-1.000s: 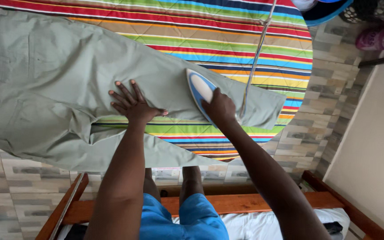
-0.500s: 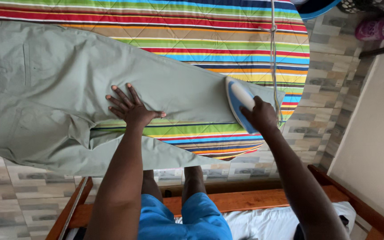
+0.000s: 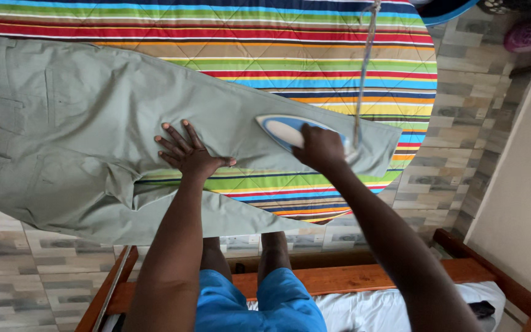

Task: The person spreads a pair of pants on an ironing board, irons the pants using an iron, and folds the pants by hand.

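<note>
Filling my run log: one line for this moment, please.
left hand flat on grey-green trousers | right hand grips blue-white iron

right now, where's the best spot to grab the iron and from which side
Probably the handle on top of the iron, from above at its rear end, where the right hand grips it. Its soleplate lies flat on the green trousers, tip pointing left, and the cord rises behind.

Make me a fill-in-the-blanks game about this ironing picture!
1. The right hand holds a blue and white ____.
2. The left hand lies flat on the pale green ____.
3. The striped quilt under them has many ____.
4. The person wears blue ____.

Missing words: iron; trousers; colours; shorts
</note>
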